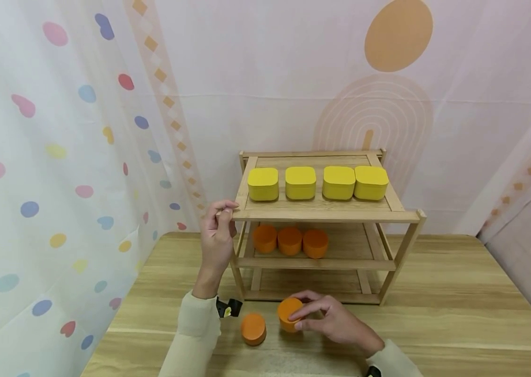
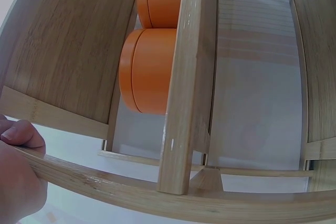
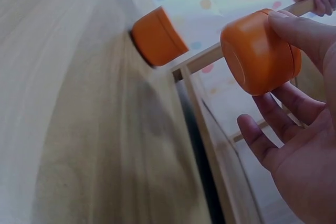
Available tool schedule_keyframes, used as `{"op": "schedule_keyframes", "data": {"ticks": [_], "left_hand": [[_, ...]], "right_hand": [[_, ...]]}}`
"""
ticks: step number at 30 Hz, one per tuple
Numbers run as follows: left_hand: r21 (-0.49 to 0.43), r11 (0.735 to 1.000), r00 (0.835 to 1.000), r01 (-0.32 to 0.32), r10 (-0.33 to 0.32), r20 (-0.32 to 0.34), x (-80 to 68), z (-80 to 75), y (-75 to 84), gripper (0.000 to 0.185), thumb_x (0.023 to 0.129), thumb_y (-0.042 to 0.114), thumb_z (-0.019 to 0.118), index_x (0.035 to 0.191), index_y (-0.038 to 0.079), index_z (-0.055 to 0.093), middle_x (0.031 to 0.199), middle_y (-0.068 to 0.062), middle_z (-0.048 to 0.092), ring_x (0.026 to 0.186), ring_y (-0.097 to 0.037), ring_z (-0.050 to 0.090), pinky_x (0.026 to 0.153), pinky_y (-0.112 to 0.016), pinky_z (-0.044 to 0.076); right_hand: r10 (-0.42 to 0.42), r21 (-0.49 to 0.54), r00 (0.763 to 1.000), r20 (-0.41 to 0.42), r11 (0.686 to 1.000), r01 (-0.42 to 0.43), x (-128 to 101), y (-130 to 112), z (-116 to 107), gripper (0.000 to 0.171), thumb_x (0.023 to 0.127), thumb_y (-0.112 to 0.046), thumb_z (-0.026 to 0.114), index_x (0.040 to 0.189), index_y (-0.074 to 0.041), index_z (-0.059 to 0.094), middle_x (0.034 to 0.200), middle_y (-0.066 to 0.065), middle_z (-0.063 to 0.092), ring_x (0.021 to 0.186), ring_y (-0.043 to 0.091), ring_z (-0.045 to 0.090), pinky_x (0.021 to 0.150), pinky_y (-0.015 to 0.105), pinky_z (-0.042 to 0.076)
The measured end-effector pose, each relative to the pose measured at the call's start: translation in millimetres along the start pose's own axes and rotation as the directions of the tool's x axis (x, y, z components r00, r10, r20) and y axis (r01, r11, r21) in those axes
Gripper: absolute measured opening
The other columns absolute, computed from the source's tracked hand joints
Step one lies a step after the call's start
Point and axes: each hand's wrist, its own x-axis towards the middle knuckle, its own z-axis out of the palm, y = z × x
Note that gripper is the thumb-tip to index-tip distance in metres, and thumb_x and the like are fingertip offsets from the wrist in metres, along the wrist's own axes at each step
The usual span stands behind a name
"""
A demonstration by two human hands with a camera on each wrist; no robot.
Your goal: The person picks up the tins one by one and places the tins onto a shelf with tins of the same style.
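Observation:
In the head view my right hand (image 1: 336, 319) holds a round orange lidded container (image 1: 289, 313) in front of the wooden shelf rack (image 1: 314, 215). The right wrist view shows that orange container (image 3: 254, 56) raised off the table, thumb on one side and fingers beneath. My left hand (image 1: 218, 235) grips the rack's top left front corner, its fingers curled over the rail (image 2: 94, 179). Another orange container (image 1: 253, 330) stands on the table to the left of the held one. Three orange containers (image 1: 290, 241) sit side by side on the middle shelf, toward its left.
Several yellow square containers (image 1: 300, 183) stand in a row on the top shelf. The bottom shelf (image 1: 309, 281) lies close over the wooden table (image 1: 453, 298). A patterned curtain (image 1: 256, 63) hangs behind the rack and along the left side.

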Motion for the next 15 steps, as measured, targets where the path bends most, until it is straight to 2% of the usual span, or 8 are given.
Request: {"op": "schedule_keyframes", "data": {"ticks": [15], "left_hand": [[0.001,1.000,1.000,-0.001,0.001,0.000,0.6,0.2,-0.4,0.025,0.105,0.012,0.042,0.104,-0.010,0.053,0.056,0.006,0.032,0.046,-0.010,0.027,0.045,-0.024,0.026]], "right_hand": [[-0.093,-0.026,0.996,-0.009,0.995,0.093,-5,-15,-12,0.021,0.094,-0.009,0.066,0.113,-0.007,0.074,0.138,0.018,0.054,0.125,0.020,0.054,0.099,0.031,0.048]]}}
